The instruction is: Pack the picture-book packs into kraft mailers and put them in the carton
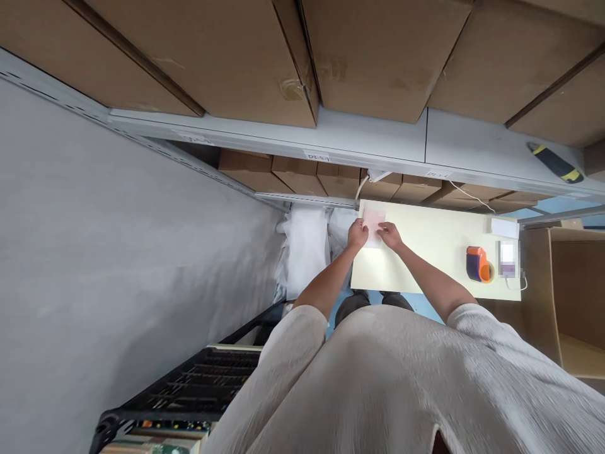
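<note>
A thin, flat pink item [374, 218], a sheet or packet whose kind I cannot make out, lies at the left end of the pale tabletop [425, 252]. A whitish sheet or sleeve shows around and below it. My left hand [358, 234] is closed at the pink item's left edge, its thumb toward the middle. At the right edge, my right hand [390, 236] has its fingers bent and pinching there. The lower part of the item lies between both hands.
An orange and purple tape dispenser [479, 265] and a pixelated device [507, 258] sit on the table's right. White bags [307, 252] hang left of it. Boxes [368, 57] fill the shelf above, with a yellow-black utility knife [556, 162]. A black crate [208, 378] stands behind left.
</note>
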`<state>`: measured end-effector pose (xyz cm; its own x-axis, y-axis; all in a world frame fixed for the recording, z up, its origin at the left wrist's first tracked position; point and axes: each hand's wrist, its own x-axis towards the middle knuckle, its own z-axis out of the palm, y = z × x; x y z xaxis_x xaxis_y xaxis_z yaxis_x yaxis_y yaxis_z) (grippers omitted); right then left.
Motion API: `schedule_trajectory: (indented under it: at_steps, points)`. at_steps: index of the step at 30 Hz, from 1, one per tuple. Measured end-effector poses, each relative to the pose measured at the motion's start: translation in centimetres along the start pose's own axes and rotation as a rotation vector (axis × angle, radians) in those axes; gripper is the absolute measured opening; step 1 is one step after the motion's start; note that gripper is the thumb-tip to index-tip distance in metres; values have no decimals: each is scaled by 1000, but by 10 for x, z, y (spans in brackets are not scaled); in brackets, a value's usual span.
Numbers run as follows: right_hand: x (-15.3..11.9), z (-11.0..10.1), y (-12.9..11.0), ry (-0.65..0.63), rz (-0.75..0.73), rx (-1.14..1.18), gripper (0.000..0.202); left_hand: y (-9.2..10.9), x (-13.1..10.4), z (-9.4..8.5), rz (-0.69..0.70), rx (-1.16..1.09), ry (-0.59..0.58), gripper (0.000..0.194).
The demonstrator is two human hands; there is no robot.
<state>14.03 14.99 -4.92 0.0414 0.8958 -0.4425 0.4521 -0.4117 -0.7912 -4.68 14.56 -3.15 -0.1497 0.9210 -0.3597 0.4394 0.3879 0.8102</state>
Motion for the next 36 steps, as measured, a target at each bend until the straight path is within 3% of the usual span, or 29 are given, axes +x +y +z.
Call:
schedule_trajectory:
  at_steps: [6,12,24,31,36]
  points:
    - [6,-1,-5,-31,-16,20,39,-6,-5,4,52,51,-24,44]
    - [-4,-10,-5,-60,20,42,43,-8,-16,7,97,98,-58,52]
    - [-77,-55,3,-14,61,21,38,6,-63,-11,172,241,-142,47]
    - [-97,-90,-12,-52,-47,-101,37,28,-99,-29,186,251,-29,49]
    - [-95,-105,-32,-161,-222,-163,34,38,-137,-25,194,168,152,48]
